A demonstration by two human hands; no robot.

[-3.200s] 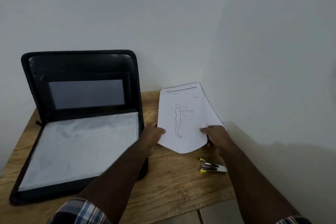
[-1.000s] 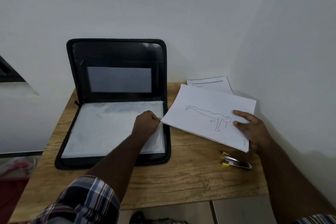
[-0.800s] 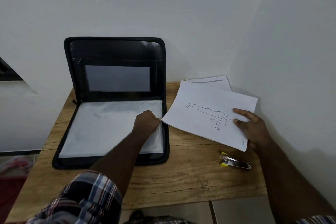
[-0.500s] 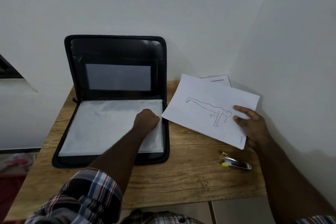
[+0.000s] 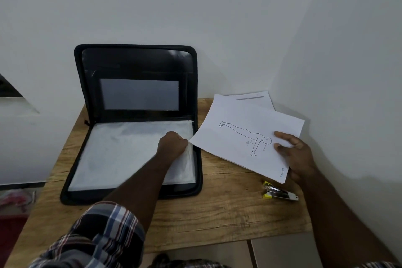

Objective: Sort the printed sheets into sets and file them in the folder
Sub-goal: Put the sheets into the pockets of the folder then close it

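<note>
Lifted slightly, sheets (image 5: 243, 135) stay in right hand (image 5: 298, 156) grip; left hand (image 5: 173, 144) pinches folder (image 5: 134, 119) sleeve.

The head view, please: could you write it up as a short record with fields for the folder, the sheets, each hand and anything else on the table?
folder: black folder open, lid upright, clear sleeve in its base
sheets: figure sheet held over a second sheet
left hand: left hand pinches the sleeve's right edge
right hand: right hand grips the figure sheet
other: stapler on the wooden table
</note>
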